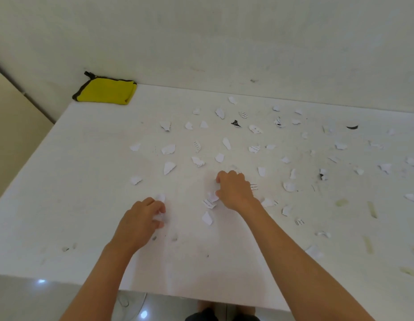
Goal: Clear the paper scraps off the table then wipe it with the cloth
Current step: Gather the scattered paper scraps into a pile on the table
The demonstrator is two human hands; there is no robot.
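Both hands are busy near the middle of the counter (pixel 85 181): the left hand (pixel 143 218) has its fingers curled in on a white piece, and the right hand (pixel 233 188) is bunched over several pieces, with paper showing past its knuckles. The likeliest trouble is loss from an overfull grip, since a fist already packed with paper will probably shed pieces when it reaches for more. The paper scraps (pixel 169 167) look thin and light, so a quick sweep of a forearm could flick those by the near and right edges onto the floor. White paper on a white top is also easy to miss, and any piece left behind would be dragged about once wiping begins. The cloth (pixel 106 91), yellow with a dark hem, lies folded at the far left corner, well apart from the hands. By count there are one cloth, two hands and upward of fifty loose scraps, mostly across the middle and right; the smallest blur too much for an exact tally. About five yellowish smears (pixel 372 209) mark the right side.
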